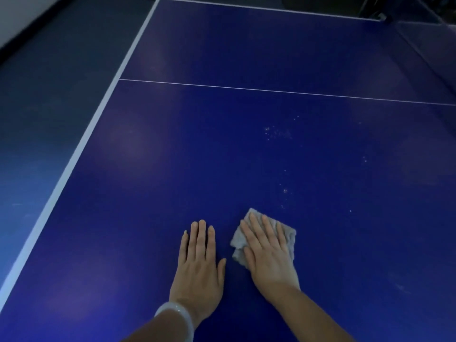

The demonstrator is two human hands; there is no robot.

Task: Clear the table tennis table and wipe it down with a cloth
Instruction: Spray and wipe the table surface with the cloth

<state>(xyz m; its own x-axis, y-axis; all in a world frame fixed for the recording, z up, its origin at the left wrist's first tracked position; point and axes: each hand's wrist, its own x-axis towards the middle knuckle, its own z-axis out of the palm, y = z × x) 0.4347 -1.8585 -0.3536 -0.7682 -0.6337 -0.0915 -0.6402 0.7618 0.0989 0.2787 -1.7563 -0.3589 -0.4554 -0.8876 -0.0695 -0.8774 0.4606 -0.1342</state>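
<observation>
fingers (267, 230) of right hand (269, 255) lie straight, pressing grey cloth (287, 233) flat on table (172, 169); left hand (198, 265) flat beside it.

No text, label, brand, number or sign can be read anywhere, neither on the blue table tennis table (222, 144) filling most of the frame nor on the cloth (286, 233) at lower centre
</observation>
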